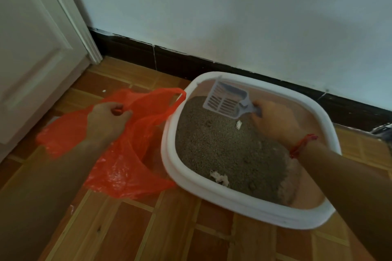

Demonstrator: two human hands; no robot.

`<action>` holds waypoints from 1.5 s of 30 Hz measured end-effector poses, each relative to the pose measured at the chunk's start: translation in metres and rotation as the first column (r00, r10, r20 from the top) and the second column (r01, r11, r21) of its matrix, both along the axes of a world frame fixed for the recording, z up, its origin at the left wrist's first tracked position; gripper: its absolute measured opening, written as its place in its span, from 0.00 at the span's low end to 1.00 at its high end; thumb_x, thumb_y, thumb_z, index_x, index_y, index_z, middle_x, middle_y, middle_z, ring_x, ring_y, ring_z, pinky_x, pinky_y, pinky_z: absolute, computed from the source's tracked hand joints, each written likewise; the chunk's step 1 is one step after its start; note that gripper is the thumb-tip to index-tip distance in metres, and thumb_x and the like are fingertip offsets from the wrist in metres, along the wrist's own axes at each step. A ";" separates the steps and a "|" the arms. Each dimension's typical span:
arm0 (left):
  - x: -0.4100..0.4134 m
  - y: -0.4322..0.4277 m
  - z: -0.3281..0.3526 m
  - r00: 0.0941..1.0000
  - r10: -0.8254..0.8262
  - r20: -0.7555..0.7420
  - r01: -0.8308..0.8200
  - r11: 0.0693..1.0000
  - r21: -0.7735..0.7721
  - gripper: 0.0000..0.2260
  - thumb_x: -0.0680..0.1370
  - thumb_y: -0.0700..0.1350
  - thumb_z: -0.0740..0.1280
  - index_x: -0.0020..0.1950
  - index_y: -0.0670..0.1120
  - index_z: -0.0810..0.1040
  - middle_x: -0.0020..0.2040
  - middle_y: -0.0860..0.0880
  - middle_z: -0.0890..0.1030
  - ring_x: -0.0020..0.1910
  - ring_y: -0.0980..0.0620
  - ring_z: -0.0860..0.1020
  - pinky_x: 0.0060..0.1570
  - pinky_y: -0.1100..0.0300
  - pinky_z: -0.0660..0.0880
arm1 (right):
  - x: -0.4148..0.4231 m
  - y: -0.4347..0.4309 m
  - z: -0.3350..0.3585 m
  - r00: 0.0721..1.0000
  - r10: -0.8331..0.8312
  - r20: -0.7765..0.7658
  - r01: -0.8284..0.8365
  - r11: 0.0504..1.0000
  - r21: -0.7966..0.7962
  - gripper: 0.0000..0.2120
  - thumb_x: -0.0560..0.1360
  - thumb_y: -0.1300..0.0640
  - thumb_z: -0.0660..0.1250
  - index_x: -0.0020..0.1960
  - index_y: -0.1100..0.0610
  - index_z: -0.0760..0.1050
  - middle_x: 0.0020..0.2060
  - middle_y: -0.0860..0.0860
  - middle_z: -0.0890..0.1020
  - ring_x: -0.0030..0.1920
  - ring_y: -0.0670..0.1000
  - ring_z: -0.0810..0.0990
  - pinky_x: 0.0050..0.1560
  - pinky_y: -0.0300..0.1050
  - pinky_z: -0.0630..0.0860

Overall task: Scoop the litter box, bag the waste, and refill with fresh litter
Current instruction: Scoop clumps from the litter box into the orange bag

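Gripping: right hand curls around one slotted scoop handle above the grey litter; left hand pinches one orange bag beside one white litter box. Two pale clumps on litter.

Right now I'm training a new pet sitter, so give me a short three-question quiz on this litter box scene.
1. True or false: the left hand grips the orange plastic bag.
2. The right hand holds the slotted litter scoop over: A) the bag, B) the litter box, C) the door sill.
3. Fill in: the red cord is tied round the ___ wrist.
Key: 1 true; 2 B; 3 right.
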State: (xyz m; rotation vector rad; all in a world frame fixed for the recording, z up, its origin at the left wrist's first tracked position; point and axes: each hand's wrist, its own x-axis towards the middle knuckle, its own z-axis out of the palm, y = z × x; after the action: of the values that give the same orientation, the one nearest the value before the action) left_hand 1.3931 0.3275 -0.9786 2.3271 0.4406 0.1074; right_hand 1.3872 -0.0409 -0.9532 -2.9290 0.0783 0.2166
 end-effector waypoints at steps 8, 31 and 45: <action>0.005 -0.013 0.012 0.994 -0.109 0.012 0.109 0.991 -0.076 0.08 0.78 0.45 0.69 0.56 0.46 0.83 0.45 0.48 0.83 0.43 0.45 0.82 0.47 0.50 0.80 | 0.007 -0.028 0.010 0.991 0.124 -0.050 -0.134 0.904 -0.407 0.10 0.79 0.50 0.61 0.59 0.42 0.75 0.46 0.46 0.82 0.50 0.51 0.80 0.64 0.56 0.66; 0.025 -0.014 0.005 0.989 -0.136 0.053 0.133 0.990 0.047 0.07 0.78 0.47 0.69 0.50 0.44 0.83 0.39 0.51 0.81 0.37 0.53 0.79 0.38 0.59 0.76 | 0.032 0.025 -0.009 0.953 0.230 -0.197 -0.302 0.771 -0.561 0.06 0.76 0.53 0.65 0.44 0.50 0.68 0.39 0.48 0.77 0.50 0.54 0.80 0.62 0.54 0.69; 0.022 -0.011 -0.005 0.994 -0.112 -0.008 0.111 0.994 -0.009 0.07 0.77 0.49 0.70 0.47 0.46 0.84 0.39 0.50 0.82 0.36 0.52 0.81 0.37 0.60 0.74 | 0.023 0.038 -0.056 0.959 0.006 -0.283 -0.040 0.993 -0.115 0.14 0.77 0.56 0.64 0.60 0.45 0.79 0.43 0.49 0.78 0.50 0.55 0.78 0.66 0.57 0.64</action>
State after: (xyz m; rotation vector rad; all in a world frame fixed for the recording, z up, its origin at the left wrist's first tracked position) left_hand 1.4149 0.3163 -0.9838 2.3389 0.3136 0.0423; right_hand 1.4100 -0.0032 -1.0089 -2.9960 0.1031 0.6549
